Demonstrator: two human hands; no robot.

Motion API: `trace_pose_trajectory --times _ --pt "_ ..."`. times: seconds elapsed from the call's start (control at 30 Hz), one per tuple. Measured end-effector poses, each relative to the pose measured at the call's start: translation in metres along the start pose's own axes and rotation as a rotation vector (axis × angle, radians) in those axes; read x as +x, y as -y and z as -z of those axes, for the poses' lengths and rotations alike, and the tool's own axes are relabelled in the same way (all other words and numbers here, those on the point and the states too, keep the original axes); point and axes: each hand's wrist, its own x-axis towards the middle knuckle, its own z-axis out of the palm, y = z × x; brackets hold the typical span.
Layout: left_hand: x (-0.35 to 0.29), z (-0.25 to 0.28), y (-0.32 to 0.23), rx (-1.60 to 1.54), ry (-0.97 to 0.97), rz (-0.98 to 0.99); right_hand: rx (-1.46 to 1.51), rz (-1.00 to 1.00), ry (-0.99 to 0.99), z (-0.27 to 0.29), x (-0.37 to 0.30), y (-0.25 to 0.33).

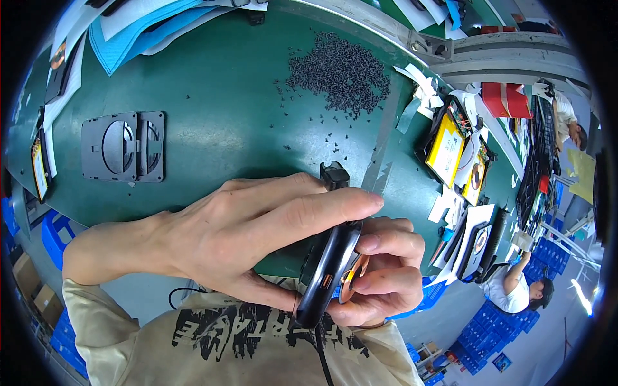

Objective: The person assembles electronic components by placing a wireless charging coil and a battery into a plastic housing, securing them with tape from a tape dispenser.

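Note:
Close to my chest, both hands hold a black power bank casing (pixel 313 297) tilted on edge, its glossy narrow side with a small port turned up. My left hand (pixel 238 225) grips it from the left, thumb at the lower end and fingers stretched over the upper end. My right hand (pixel 393 270) is curled around the other face, fingertips beside a copper coil (pixel 351 283) that shows there. A small black part (pixel 335 175) juts out past my left fingers; how it joins the casing is hidden.
A heap of small black screws (pixel 338 74) lies on the green table (pixel 212 77). Black plastic covers with round cut-outs (pixel 109 147) lie left. Yellow battery packs (pixel 445 151), paper scraps and a black electric screwdriver (pixel 499 235) crowd the right. Blue sheets (pixel 132 38) lie far left. Two people sit farther right.

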Motion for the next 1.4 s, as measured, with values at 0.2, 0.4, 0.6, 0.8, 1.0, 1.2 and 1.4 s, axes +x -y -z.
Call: trace_pose_trajectory --times 0.2,0.4,0.6,0.8,1.0,1.2,1.4 --pt "0.003 -0.001 0.0 -0.022 -0.009 -0.016 -0.005 0.038 -0.005 -0.001 -0.002 0.0" --pt "0.0 -0.002 0.001 -0.041 0.007 -0.016 -0.013 0.024 -0.017 -0.004 -0.002 0.003" --pt "0.0 -0.005 0.002 -0.011 -0.034 -0.042 0.028 -0.003 -0.054 -0.011 0.001 0.006" --pt "0.001 -0.006 0.001 -0.004 -0.04 -0.034 0.025 -0.031 -0.028 -0.008 -0.001 0.007" --pt "0.001 -0.004 -0.001 -0.038 0.007 0.001 0.007 0.011 -0.017 -0.005 -0.005 0.001" --pt "0.004 0.003 -0.007 -0.066 0.033 0.091 -0.049 -0.002 -0.051 -0.002 -0.002 0.002" --pt "0.005 0.003 -0.005 -0.109 -0.005 0.072 0.001 -0.06 -0.05 -0.002 -0.005 0.001"
